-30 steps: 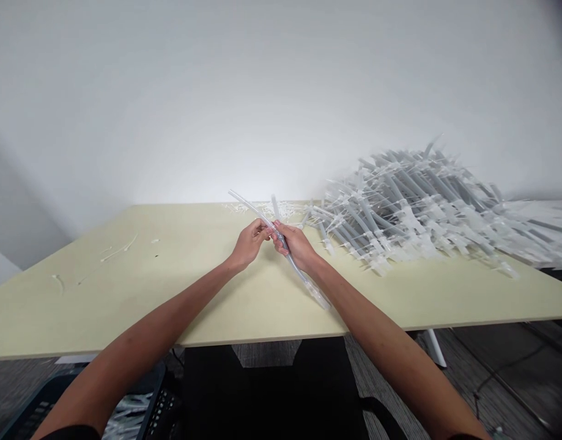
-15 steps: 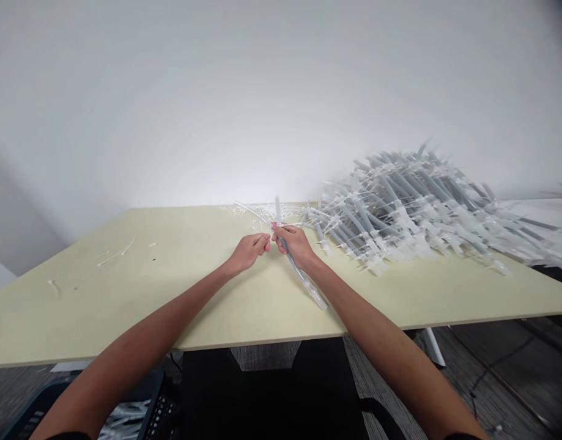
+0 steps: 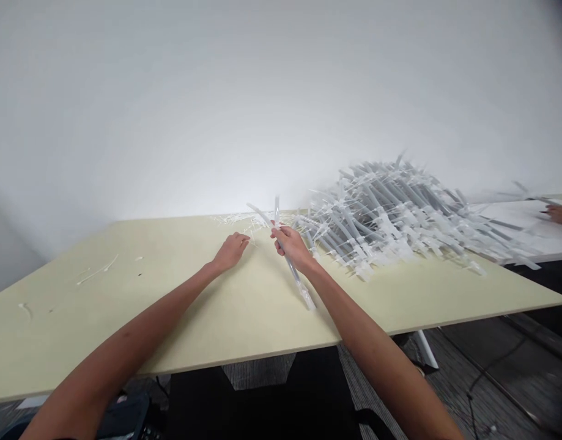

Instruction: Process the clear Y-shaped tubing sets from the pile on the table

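My right hand (image 3: 292,244) is closed around a grey flexible tube (image 3: 290,267) over the middle of the table. The tube's lower end carries a clear plastic fitting (image 3: 307,296). Above my fingers, its upper part splits into two branches, one upright and one leaning left. To the left, my left hand (image 3: 232,250) is apart from the tube, its fingers stretched toward a scatter of thin white cable ties (image 3: 237,218). Its fingertips are beside a few ties, and I make out nothing held in them.
A large heap of similar grey tubes with clear fittings (image 3: 391,214) covers the right side of the pale yellow table (image 3: 170,330). Some loose ties (image 3: 97,269) lie at the left. Another person's hand (image 3: 560,214) is over a white surface (image 3: 510,214) at far right.
My left hand has parted from the tube and moved left, its fingers loosening from a pinch. My right hand keeps its hold on the tube. Another person's hand has appeared at far right.
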The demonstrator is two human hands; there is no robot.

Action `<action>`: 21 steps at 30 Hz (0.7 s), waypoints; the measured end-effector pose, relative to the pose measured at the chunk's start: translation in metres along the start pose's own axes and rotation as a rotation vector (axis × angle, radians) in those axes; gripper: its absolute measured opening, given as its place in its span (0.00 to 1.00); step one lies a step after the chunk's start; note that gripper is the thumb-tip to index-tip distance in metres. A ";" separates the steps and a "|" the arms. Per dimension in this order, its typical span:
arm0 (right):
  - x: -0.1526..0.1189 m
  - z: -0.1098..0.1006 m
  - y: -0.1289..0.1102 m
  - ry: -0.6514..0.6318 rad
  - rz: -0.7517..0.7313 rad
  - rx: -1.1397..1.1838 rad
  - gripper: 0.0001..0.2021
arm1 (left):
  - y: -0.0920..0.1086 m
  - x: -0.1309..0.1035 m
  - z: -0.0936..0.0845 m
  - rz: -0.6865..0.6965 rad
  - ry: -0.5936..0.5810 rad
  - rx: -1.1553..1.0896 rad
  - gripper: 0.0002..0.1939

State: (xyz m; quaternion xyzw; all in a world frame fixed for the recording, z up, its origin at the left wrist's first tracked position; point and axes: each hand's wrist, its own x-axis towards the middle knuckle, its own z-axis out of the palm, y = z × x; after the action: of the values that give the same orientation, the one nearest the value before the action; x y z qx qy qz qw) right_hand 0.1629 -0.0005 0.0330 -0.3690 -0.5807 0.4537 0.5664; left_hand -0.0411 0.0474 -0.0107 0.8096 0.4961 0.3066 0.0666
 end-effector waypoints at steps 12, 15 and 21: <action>-0.006 -0.003 0.001 0.093 -0.044 0.158 0.49 | -0.030 0.039 0.026 -0.108 -0.129 0.366 0.13; -0.006 -0.003 -0.003 0.142 0.017 0.255 0.55 | -0.032 0.031 0.023 -0.152 -0.092 0.393 0.14; -0.001 -0.006 -0.003 0.021 0.223 0.378 0.25 | -0.030 0.021 0.014 -0.180 -0.065 0.408 0.10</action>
State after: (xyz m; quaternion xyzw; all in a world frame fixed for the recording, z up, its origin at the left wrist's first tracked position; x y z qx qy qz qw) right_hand 0.1693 -0.0013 0.0350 -0.3228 -0.4350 0.6104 0.5779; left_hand -0.0496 0.0827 -0.0255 0.7683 0.6155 0.1666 -0.0556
